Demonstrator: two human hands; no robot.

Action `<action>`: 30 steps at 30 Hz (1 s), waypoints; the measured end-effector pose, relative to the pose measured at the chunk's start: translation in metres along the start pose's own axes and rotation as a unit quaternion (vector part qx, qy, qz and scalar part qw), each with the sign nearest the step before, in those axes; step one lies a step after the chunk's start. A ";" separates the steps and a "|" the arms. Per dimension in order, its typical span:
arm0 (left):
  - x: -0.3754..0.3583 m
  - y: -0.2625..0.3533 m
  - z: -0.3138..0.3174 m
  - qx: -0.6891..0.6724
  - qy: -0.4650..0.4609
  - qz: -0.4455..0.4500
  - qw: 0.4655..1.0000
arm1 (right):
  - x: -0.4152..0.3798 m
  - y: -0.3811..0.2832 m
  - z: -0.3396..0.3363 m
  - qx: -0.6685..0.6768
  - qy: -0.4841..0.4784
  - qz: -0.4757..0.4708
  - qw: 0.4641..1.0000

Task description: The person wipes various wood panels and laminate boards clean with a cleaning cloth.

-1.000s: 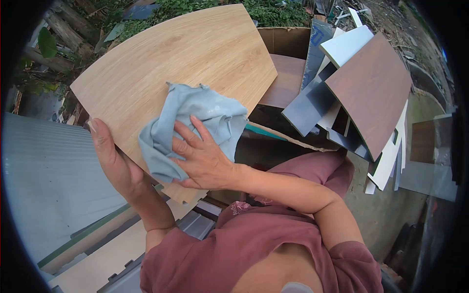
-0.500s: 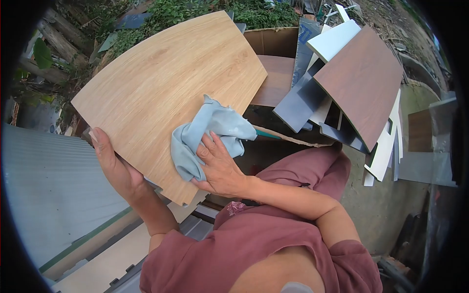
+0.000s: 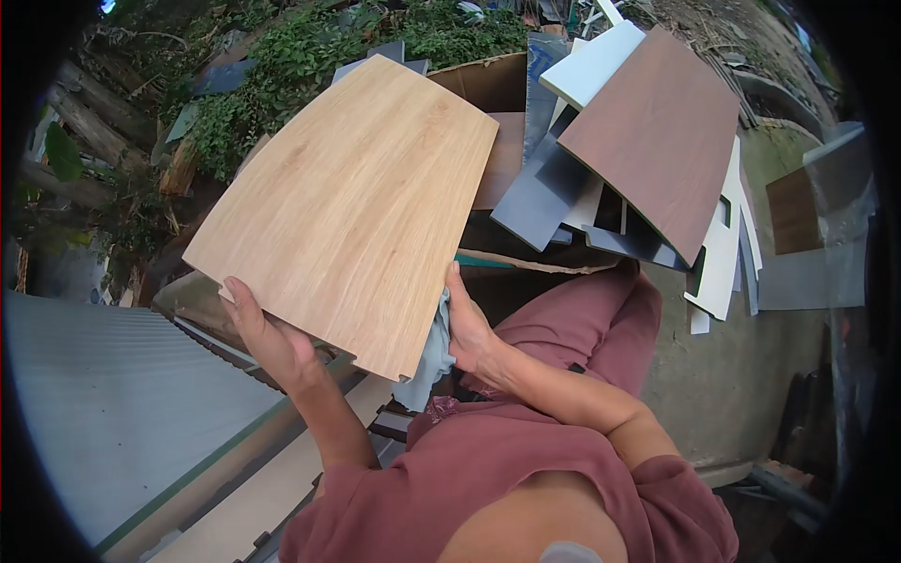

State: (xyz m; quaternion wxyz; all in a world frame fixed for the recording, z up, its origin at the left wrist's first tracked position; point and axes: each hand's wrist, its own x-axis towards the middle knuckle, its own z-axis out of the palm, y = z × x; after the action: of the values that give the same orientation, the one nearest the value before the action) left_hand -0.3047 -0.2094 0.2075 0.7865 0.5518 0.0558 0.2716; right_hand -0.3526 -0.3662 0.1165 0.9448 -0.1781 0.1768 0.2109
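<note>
A light wood-grain board (image 3: 347,206) is held tilted in front of me, its broad face toward me. My left hand (image 3: 272,340) grips its lower left edge, thumb at the front and the other fingers hidden behind. At the right edge, near the notched bottom corner, is my right hand (image 3: 471,328), closed on a light blue cloth (image 3: 430,361). The cloth hangs partly behind the board, and the fingers of that hand are mostly out of sight.
Dark brown board (image 3: 657,141), grey panel (image 3: 544,192) and white offcuts (image 3: 718,267) lean in a heap at the right, by a cardboard box (image 3: 483,83). Corrugated sheeting (image 3: 122,394) lies at the left. Plants (image 3: 310,84) grow behind.
My right hand and the cloth have left the board's face for its right edge. The board has turned and its left corner has shifted right and down.
</note>
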 end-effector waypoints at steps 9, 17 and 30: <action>-0.005 0.006 0.016 -0.011 0.024 0.005 1.000 | -0.002 -0.028 0.018 -0.169 -0.064 -0.109 0.977; -0.051 0.000 0.082 -0.120 -0.036 -0.100 0.987 | -0.072 -0.114 0.024 -0.219 -0.016 -0.284 0.933; -0.126 -0.131 0.230 -0.231 -0.240 -0.338 0.880 | -0.145 -0.245 -0.096 -0.240 0.307 -0.469 0.793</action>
State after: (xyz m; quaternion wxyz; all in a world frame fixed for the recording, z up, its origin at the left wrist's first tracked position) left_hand -0.2740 -0.4956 0.1519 0.9249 0.3504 -0.0163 -0.1463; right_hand -0.3873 -0.6623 0.1559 0.7510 -0.5152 0.2956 -0.2885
